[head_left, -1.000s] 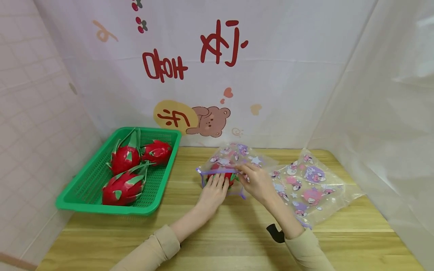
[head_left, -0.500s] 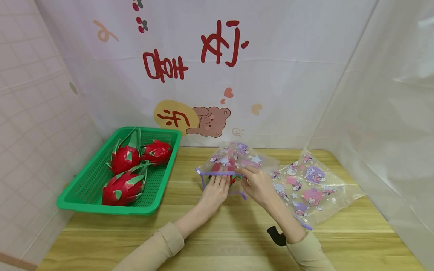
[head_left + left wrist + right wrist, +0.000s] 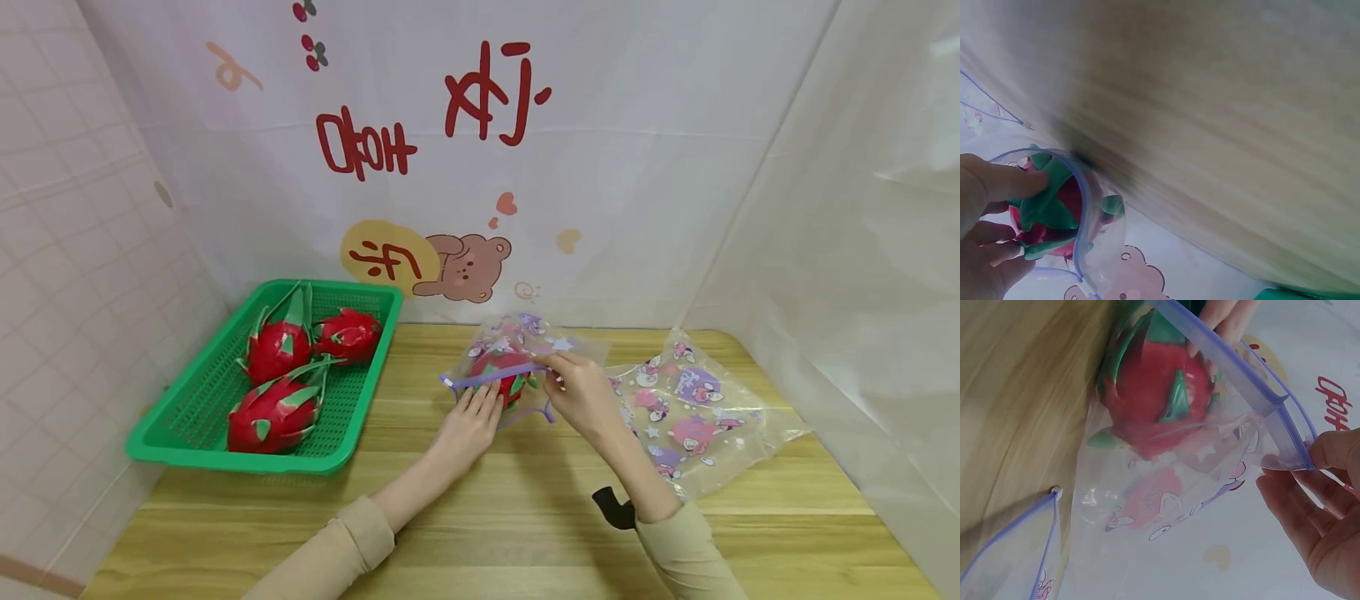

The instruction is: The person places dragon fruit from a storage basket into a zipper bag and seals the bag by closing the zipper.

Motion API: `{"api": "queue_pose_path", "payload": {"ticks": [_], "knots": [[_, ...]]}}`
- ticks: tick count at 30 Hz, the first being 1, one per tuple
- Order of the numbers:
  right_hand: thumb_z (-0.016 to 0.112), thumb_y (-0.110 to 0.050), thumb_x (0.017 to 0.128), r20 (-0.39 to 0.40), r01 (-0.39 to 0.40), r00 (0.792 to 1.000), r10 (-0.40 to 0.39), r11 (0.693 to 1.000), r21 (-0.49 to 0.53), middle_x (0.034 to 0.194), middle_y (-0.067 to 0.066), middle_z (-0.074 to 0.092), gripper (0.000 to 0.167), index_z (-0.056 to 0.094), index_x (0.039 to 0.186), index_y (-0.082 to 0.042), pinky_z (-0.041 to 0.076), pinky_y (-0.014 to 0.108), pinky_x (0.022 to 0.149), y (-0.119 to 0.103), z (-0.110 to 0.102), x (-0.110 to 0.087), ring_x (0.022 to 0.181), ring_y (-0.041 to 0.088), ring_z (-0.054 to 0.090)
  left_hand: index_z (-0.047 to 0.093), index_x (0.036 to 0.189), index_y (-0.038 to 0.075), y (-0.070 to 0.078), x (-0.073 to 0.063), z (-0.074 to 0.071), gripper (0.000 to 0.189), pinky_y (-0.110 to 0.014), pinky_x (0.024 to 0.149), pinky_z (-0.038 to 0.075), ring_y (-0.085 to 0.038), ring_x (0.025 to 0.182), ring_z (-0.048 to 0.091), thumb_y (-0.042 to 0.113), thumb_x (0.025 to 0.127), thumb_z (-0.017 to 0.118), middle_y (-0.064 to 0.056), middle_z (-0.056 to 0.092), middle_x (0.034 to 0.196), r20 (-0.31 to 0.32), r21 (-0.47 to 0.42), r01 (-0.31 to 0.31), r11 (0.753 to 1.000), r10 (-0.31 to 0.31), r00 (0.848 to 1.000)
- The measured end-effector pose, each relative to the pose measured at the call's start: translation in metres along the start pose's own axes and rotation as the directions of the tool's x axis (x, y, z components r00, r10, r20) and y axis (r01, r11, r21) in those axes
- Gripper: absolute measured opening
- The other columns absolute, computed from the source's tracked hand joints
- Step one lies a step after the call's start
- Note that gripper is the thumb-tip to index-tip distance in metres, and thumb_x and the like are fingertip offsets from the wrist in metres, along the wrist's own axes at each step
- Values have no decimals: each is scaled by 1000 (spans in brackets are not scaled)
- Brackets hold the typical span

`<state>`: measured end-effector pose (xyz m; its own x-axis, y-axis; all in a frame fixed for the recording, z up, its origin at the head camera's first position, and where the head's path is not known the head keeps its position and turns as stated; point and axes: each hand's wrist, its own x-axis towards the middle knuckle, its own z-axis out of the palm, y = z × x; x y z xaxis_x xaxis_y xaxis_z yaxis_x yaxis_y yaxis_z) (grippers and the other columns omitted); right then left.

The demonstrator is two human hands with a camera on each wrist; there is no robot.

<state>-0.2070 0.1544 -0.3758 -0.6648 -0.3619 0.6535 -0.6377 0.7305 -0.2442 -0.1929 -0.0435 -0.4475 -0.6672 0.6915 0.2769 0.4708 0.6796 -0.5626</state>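
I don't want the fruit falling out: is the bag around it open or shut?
Open: the bag has purple edges standing apart, the dragon fruit showing between.

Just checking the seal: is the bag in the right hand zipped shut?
No, the bag gapes open at its purple rim, baring the dragon fruit inside.

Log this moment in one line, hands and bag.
left hand: grips dragon fruit; right hand: pinches bag at purple rim; bag: open, fruit inside; basket: three dragon fruits

The left hand (image 3: pixel 988 232) is gripping, it seems, the leafy end of a dragon fruit (image 3: pixel 1054 212) lying inside a clear bag (image 3: pixel 1085 206).
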Motion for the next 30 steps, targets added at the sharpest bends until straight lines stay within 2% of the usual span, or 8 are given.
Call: {"api": "queue_pose_path", "payload": {"ticks": [3, 6, 10, 16, 19, 25, 30], "knots": [[64, 11, 75, 3, 4, 1000, -4, 1000, -3, 87, 9, 73, 25, 72, 96, -1, 47, 16, 52, -2, -1, 1, 59, 9, 59, 49, 138, 9, 1, 1, 1, 50, -31, 107, 43, -19, 132, 49, 15, 90, 63, -10, 47, 145, 8, 0, 2, 1000, -2, 1000], [64, 11, 75, 1, 17, 1000, -17, 1000, -3, 87, 9, 73, 27, 72, 97, -2, 45, 15, 51, -3, -1, 2, 58, 8, 56, 51, 136, 8, 1, 5, 2, 50, -30, 105, 45, -19, 126, 53, 16, 89, 65, -9, 52, 141, -17, -3, 24, 1000, -24, 1000], [64, 12, 74, -8, 18, 1000, -18, 1000, 4, 89, 9, 73, 28, 72, 97, -1, 47, 16, 52, -3, -1, 3, 60, 10, 59, 52, 135, 7, 3, 11, 4, 53, -28, 101, 48, -18, 118, 57, 18, 86, 68, -8, 56, 136, -24, -27, 56, 998, -57, 998], [63, 13, 74, -8, 4, 1000, -3, 1000, 24, 91, 11, 73, 28, 72, 98, -1, 55, 21, 57, -2, -2, 4, 66, 17, 68, 49, 137, 6, 7, 20, 6, 68, -24, 92, 51, -15, 107, 60, 24, 77, 77, -5, 59, 133, 28, -27, 89, 996, -89, 996], [62, 13, 74, -9, 3, 1000, -2, 999, 32, 91, 12, 73, 29, 72, 99, 0, 54, 22, 56, -2, -2, 4, 64, 17, 67, 50, 137, 6, 9, 25, 7, 68, -26, 91, 51, -16, 111, 59, 27, 77, 77, -5, 58, 134, 32, -33, 115, 993, -114, 993], [62, 14, 74, -15, 3, 1000, -3, 999, 42, 90, 12, 73, 29, 72, 98, 0, 54, 21, 55, -3, -4, 6, 63, 17, 66, 51, 136, 8, 12, 34, 12, 61, -30, 98, 49, -20, 123, 56, 26, 82, 71, -8, 57, 134, 13, -25, 147, 989, -146, 989], [62, 13, 75, -23, 1, 1000, 0, 999, 42, 90, 13, 73, 28, 72, 98, 0, 51, 21, 51, -2, -4, 7, 61, 17, 64, 46, 140, 9, 7, 37, 13, 73, -33, 106, 45, -21, 129, 51, 23, 76, 78, -9, 52, 140, 73, -77, 129, 989, -123, 990]]}}
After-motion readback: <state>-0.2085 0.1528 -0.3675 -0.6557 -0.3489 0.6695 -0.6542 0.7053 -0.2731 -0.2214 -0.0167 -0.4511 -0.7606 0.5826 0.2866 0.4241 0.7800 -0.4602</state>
